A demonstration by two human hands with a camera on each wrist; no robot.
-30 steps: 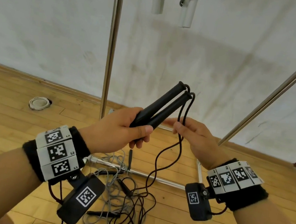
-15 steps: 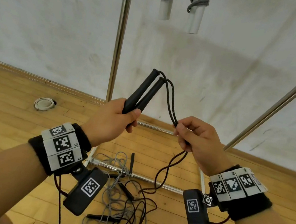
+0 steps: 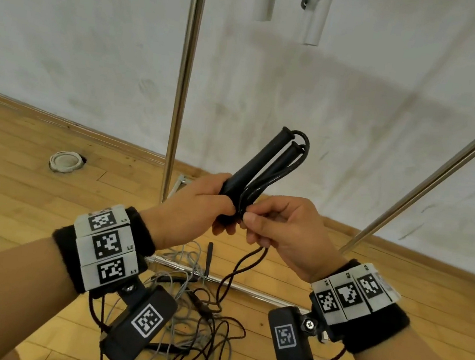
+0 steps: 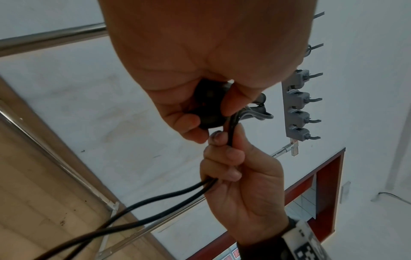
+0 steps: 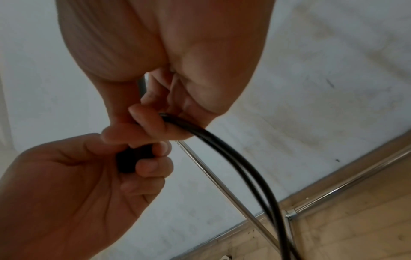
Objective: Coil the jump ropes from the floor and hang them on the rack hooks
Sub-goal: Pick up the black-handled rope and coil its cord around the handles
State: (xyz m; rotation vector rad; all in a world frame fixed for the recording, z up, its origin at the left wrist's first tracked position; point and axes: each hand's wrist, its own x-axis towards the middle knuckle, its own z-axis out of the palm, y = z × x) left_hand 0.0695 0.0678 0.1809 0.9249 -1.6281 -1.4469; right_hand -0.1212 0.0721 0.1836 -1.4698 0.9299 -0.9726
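The left hand (image 3: 193, 207) is wrapped around the lower ends of two black handles (image 3: 259, 164) held side by side and tilted up to the right. The right hand (image 3: 286, 234), just beside it, pinches the doubled black cord (image 3: 244, 267) right below the handles; from there the cord hangs to the wooden floor (image 3: 12, 180). Under the hands, the rest of the black cord lies tangled with a grey jump rope (image 3: 188, 267) across the rack's base bar (image 3: 249, 287). A chrome upright pole (image 3: 184, 82) stands behind the left hand, a slanted pole (image 3: 428, 187) to the right. Two grey coiled ropes (image 3: 314, 11) hang above against the white wall (image 3: 68, 36). The left wrist view shows a strip of grey hooks (image 4: 298, 103).
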